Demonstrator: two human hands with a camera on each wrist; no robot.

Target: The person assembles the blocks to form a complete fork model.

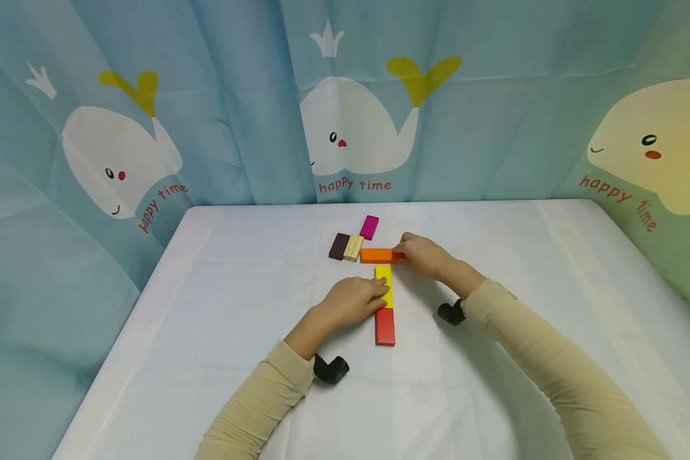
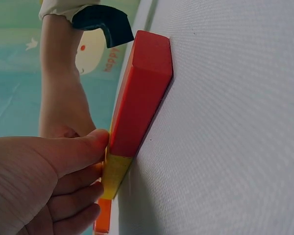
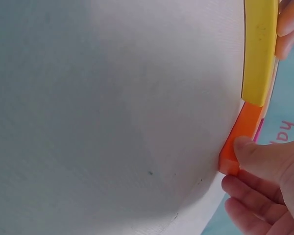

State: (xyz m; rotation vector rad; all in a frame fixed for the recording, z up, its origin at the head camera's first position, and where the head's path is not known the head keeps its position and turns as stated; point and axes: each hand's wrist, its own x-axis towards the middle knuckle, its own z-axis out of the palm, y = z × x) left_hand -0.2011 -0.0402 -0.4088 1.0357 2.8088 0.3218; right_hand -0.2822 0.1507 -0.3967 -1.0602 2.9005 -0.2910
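Note:
Flat on the white table lie a red block [image 1: 385, 328] and a yellow block [image 1: 383, 273], end to end in one line. My left hand [image 1: 351, 300] rests its fingertips on top of the yellow block, with the thumb near the joint with the red one. Across the far end of that line lies an orange block [image 1: 375, 256], a small gap away in the head view. My right hand [image 1: 428, 257] pinches its right end between thumb and fingers; the thumb [image 3: 245, 147] shows against its side in the right wrist view.
Left of the orange block lie a pale wooden block [image 1: 353, 248] and a dark brown block [image 1: 339, 246], side by side. A magenta block [image 1: 370, 227] is just behind. A blue curtain [image 1: 236, 128] with whales hangs past the table's [image 1: 236, 383] far edge.

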